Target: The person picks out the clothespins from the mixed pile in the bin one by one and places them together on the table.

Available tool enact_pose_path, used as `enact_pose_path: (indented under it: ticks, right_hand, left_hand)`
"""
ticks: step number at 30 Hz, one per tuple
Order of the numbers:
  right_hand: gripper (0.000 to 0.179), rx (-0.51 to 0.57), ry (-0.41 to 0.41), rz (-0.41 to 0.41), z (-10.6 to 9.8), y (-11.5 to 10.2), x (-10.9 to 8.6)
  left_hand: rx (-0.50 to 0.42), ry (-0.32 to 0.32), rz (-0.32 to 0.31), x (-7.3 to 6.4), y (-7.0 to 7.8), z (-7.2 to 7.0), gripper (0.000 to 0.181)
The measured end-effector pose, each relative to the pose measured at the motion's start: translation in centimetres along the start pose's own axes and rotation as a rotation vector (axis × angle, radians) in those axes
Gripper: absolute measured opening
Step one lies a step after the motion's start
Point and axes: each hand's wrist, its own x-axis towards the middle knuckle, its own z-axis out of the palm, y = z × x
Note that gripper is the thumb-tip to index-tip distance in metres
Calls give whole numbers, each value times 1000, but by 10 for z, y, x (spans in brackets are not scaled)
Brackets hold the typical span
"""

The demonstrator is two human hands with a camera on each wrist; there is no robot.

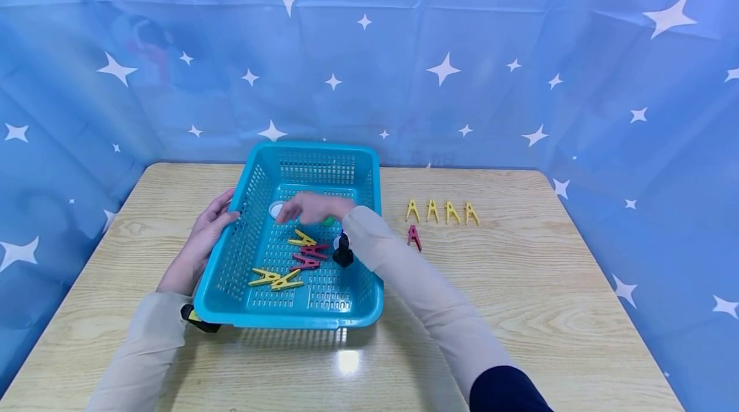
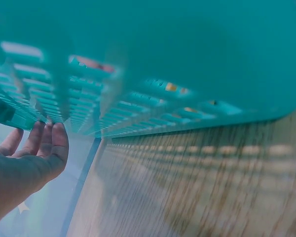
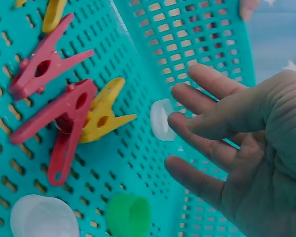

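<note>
A turquoise plastic basket (image 1: pixel 291 321) stands on the left half of the table. My left hand (image 1: pixel 203 235) holds its left side, the thumb over the rim and the fingers (image 2: pixel 59 140) along the outer wall. Inside the basket reaches my right hand (image 1: pixel 312 208), its fingers apart and empty. Those fingertips are close to a white bottle cap (image 3: pixel 161 120) by the wall. Yellow clothespins (image 1: pixel 287 280) and two red clothespins (image 3: pixel 74 121) lie on the basket floor. A green cap (image 3: pixel 128 215) and another white cap (image 3: pixel 44 217) sit near them.
To the basket's right, several yellow clothespins (image 1: pixel 452 212) stand in a row on the wooden table (image 1: pixel 508 283), with a red clothespin (image 1: pixel 414 237) in front. A blue star-patterned cloth (image 1: pixel 392 97) hangs behind the table and along its sides.
</note>
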Motion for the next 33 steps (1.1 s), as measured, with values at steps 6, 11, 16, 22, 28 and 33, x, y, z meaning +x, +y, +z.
enact_pose_path:
  ticks: [6, 11, 16, 22, 28, 33]
  right_hand:
    - [64, -5, -20, 39, 5, 4, 5]
    - [62, -42, -52, 43, 7, 5, 8]
    - [61, -112, -114, 58, 9, 5, 10]
    - [58, -191, -143, 63, 10, 7, 11]
    - [56, -204, -125, 72, 12, 8, 11]
    - [58, -199, -84, 152, 13, 9, 10]
  left_hand:
    - [7, 2, -8, 0, 0, 0, 60]
    - [17, 4, -13, 0, 1, -1, 59]
    - [19, 7, -19, 0, 1, 0, 60]
    - [4, 8, -22, 1, 0, 0, 60]
    - [2, 7, -20, 1, -1, 0, 59]
    - [0, 7, -16, 1, -2, 0, 59]
